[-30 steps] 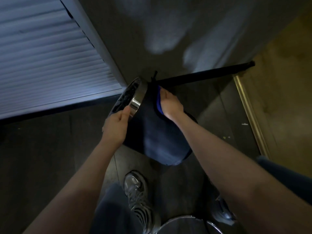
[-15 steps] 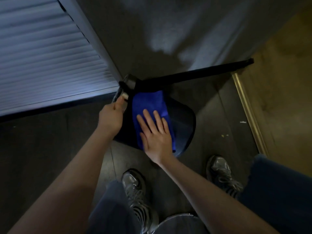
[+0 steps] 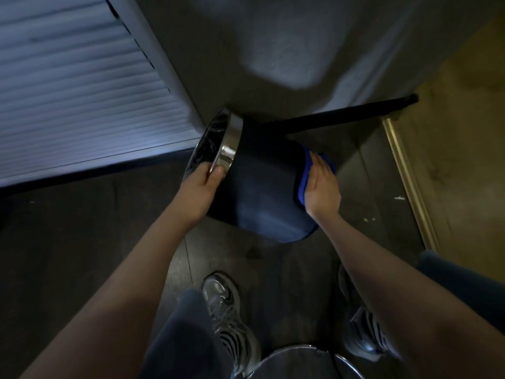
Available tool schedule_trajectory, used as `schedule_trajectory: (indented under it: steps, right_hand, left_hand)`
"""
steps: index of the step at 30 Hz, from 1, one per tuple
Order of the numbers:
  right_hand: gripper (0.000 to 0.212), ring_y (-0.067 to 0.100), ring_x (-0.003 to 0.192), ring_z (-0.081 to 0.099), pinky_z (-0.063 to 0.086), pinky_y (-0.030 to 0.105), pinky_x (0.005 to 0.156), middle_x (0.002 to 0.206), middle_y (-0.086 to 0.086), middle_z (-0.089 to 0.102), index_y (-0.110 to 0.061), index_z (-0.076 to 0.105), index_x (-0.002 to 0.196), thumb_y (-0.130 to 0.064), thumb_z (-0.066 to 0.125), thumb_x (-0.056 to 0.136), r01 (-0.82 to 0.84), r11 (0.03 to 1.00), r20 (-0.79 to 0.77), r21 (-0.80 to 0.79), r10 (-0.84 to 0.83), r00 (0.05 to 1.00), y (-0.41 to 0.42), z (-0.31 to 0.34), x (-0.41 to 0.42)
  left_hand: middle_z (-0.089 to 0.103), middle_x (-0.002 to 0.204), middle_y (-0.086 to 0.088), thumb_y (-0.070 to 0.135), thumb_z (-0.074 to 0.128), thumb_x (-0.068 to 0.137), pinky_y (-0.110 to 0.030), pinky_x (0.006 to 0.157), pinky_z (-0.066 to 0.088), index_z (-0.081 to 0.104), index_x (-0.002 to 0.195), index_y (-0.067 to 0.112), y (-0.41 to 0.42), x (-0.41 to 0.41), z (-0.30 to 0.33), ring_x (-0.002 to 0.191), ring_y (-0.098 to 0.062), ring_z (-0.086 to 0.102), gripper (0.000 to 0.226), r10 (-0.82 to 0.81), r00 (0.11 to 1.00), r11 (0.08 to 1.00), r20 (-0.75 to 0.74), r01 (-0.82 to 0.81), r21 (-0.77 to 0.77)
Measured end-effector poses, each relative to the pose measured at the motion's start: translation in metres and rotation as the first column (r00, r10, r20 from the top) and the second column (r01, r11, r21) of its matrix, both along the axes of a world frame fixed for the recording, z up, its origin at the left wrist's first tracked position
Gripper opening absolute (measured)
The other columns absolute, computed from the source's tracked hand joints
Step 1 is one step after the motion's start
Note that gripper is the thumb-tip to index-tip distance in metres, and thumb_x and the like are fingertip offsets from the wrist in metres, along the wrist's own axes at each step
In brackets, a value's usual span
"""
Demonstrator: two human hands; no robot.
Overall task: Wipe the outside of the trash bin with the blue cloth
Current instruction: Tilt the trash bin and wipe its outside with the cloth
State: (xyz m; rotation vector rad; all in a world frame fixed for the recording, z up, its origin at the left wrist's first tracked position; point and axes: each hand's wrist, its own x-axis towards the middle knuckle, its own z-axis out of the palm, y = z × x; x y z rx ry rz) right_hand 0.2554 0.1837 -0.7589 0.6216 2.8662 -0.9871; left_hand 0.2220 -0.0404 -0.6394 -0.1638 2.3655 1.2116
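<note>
Hands tilt a dark trash bin (image 3: 254,192) with shiny metal rim (image 3: 228,149).

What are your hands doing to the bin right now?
Left hand grips trash bin by its metal rim. Right hand presses blue cloth on the bin's base end. Nothing in the way.

Both arms reach forward to the trash bin (image 3: 262,187): the left hand (image 3: 200,186) grips its rim (thumb outside), the right hand (image 3: 322,187) presses flat at its base end.
</note>
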Motion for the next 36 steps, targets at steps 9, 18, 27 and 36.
schedule_trajectory:
  steps: [9,18,27,36]
  right_hand:
    - [0.042,0.032,0.120,0.048,0.039,0.044,0.103,0.131,0.014,0.052,-0.011,0.043,0.131,-0.027,0.022,0.098,0.075,0.989,0.162,-0.128,-0.054,0.985,0.022,0.009,-0.033]
    - [0.047,0.035,0.125,0.042,0.031,0.040,0.102,0.140,0.016,0.043,-0.013,0.041,0.133,-0.033,0.015,0.099,0.086,0.970,0.489,-0.225,0.036,0.872,-0.007,-0.005,-0.025]
    - [0.044,0.021,0.130,0.042,0.032,0.035,0.103,0.144,0.002,0.043,-0.019,0.034,0.140,-0.027,0.024,0.098,-0.135,0.986,0.018,0.100,0.134,0.991,-0.099,0.038,-0.030]
    - [0.046,0.024,0.135,0.036,0.032,0.036,0.108,0.146,0.001,0.041,-0.022,0.036,0.139,-0.031,0.036,0.094,-0.457,0.846,-0.257,0.274,0.522,0.813,-0.108,0.036,0.026]
  left_hand:
    - [0.047,0.069,0.002,0.012,0.035,0.097,-0.014,0.054,0.034,0.049,0.082,0.006,-0.004,0.011,-0.014,0.064,-0.009,0.042,0.021,0.018,0.981,0.998,-0.193,-0.028,-0.050]
    - [0.056,0.081,-0.009,0.026,0.039,0.096,-0.032,0.069,0.040,0.059,0.084,0.010,0.001,-0.014,-0.008,0.075,-0.021,0.051,0.029,0.205,0.976,0.977,-0.074,-0.209,-0.049]
    - [0.063,0.107,-0.026,0.028,0.040,0.094,-0.046,0.091,0.048,0.063,0.094,0.006,0.003,-0.023,-0.010,0.100,-0.039,0.059,0.031,0.351,0.936,0.926,-0.018,-0.350,-0.139]
    - [0.060,0.088,-0.020,0.024,0.040,0.096,-0.036,0.074,0.045,0.061,0.091,0.003,-0.002,-0.021,-0.008,0.080,-0.026,0.055,0.031,0.332,0.943,0.943,0.019,-0.331,-0.022]
